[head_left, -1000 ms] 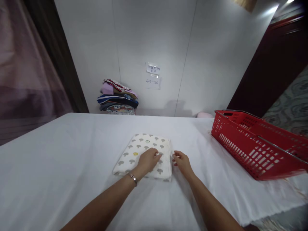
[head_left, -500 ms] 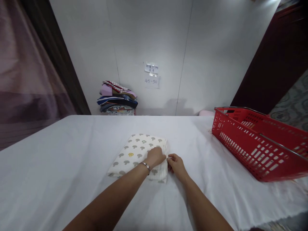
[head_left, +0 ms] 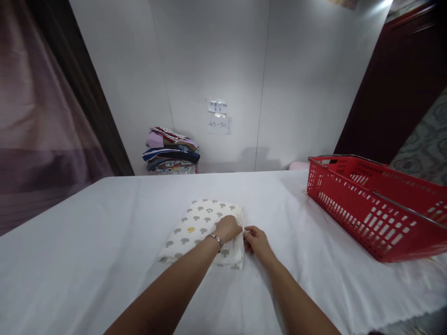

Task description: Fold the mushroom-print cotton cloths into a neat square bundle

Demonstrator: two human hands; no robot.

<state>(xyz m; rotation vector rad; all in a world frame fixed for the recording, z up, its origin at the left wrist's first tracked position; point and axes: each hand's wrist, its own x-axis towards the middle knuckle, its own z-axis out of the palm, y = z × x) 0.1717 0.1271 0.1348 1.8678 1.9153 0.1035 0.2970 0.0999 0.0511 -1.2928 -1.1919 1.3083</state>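
A white cloth (head_left: 195, 221) printed with grey mushrooms and one yellow mushroom lies folded in a flat bundle. My left hand (head_left: 227, 228), with a bracelet at the wrist, rests on its right part, fingers curled and closed at the cloth's right edge. At that same edge my right hand (head_left: 257, 241) pinches the cloth between thumb and forefinger. The left fingertips are partly hidden behind the hand, and the two hands almost meet.
A red plastic basket (head_left: 352, 209) with metal handles stands at the right on the white-covered table (head_left: 87, 260). Behind the table's far edge is a stack of folded fabrics (head_left: 171, 151). Paper notes (head_left: 219, 124) are taped to the wall; a pinkish curtain (head_left: 38, 121) hangs left.
The view has shifted slightly, so the wall notes and fabric stack sit a little lower. Both hands stay at the cloth's right edge with hardly any movement.
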